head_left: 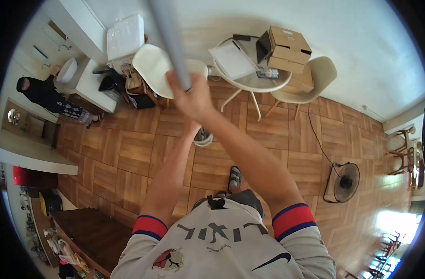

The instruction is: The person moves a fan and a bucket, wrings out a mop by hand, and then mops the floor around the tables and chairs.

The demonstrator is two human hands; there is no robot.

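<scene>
A long grey pole [168,39] rises from my hands and leaves the view at the top, blurred near there. My right hand [195,98] is closed around it, thumb side up. Just below, my left hand [192,126] is closed at the same pole, mostly covered by the right hand, so its fingers barely show. Beneath my hands a white bucket [204,140] stands on the floor with something dark grey inside. The pole's lower end is hidden behind my hands and forearms.
A round table [268,84] with papers and boxes stands ahead, white chairs [325,76] beside it. A fan [345,182] with a trailing cord is on the floor to the right. At far left, another person [42,95] stands by a basin; bags [135,86] lie nearby.
</scene>
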